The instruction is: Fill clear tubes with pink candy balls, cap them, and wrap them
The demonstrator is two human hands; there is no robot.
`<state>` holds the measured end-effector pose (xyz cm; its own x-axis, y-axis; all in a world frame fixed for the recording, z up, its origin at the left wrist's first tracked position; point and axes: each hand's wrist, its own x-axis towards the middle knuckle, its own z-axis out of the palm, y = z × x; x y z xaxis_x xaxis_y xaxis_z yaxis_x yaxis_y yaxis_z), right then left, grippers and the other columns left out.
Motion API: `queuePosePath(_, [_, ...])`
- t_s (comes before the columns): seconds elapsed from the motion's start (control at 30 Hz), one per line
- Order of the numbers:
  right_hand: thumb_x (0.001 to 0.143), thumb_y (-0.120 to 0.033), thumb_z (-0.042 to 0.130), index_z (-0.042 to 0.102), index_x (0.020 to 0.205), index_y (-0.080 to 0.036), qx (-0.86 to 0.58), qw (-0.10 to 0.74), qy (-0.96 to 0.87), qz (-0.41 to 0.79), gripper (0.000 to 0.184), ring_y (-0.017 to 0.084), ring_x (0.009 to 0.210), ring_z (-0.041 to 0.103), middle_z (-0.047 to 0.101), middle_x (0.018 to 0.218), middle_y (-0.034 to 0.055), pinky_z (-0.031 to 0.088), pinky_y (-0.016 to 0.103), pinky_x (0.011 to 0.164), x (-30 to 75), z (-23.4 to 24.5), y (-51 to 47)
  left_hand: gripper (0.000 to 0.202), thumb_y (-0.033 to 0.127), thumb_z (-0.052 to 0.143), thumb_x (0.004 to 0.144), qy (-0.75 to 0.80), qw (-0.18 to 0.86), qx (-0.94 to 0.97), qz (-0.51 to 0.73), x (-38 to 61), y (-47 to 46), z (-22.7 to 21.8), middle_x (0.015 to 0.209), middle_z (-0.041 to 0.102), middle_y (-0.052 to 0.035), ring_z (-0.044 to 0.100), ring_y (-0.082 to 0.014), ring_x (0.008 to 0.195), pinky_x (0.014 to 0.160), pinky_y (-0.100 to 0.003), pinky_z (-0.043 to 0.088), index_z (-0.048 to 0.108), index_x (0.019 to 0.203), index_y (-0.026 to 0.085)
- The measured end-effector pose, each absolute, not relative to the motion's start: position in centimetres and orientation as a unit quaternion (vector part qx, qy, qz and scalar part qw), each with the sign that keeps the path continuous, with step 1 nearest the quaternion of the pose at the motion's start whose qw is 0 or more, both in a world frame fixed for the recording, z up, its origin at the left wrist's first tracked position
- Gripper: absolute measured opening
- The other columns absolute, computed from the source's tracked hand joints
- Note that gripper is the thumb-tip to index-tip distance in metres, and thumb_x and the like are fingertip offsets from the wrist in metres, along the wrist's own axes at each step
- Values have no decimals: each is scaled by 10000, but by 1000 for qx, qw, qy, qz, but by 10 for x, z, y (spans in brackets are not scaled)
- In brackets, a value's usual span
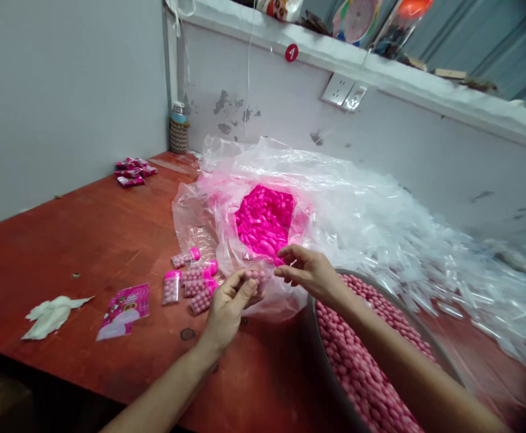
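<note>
My left hand (pixel 231 304) is closed round a small clear container (pixel 258 276) filled with pink balls, tilted to the right. My right hand (pixel 310 270) pinches a bright pink cap (pixel 279 261) close to the container's end; the two look slightly apart. Behind them a clear plastic bag lies open, full of pink caps (pixel 265 216). Several filled containers with pink caps (pixel 195 279) lie on the table left of my left hand. Under my right forearm stands a large dark basin (pixel 315 325) of pink balls (pixel 357 355).
Many empty clear containers (pixel 425 264) are heaped at the right along the wall. A printed pink packet (pixel 125 310) and a crumpled white tissue (pixel 53 316) lie on the red table (pixel 64 240). Pink sachets (pixel 132 171) and a bottle in a woven sleeve (pixel 179 129) stand farther back.
</note>
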<state>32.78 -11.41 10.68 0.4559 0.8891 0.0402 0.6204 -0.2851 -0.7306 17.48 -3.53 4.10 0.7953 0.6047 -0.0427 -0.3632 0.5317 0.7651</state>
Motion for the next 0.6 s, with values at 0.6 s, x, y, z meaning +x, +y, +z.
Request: queuePosePath(0.6, [771,-333,571,622,1002,-216,-684,538,-320,375,263,187,854,597,655,935,40,446,338,826,272,123,-237,247,307,532,789,47,775,588,227,172,-112,71,954,652,-61,594,-198,854,771,-300,484,639,975,184])
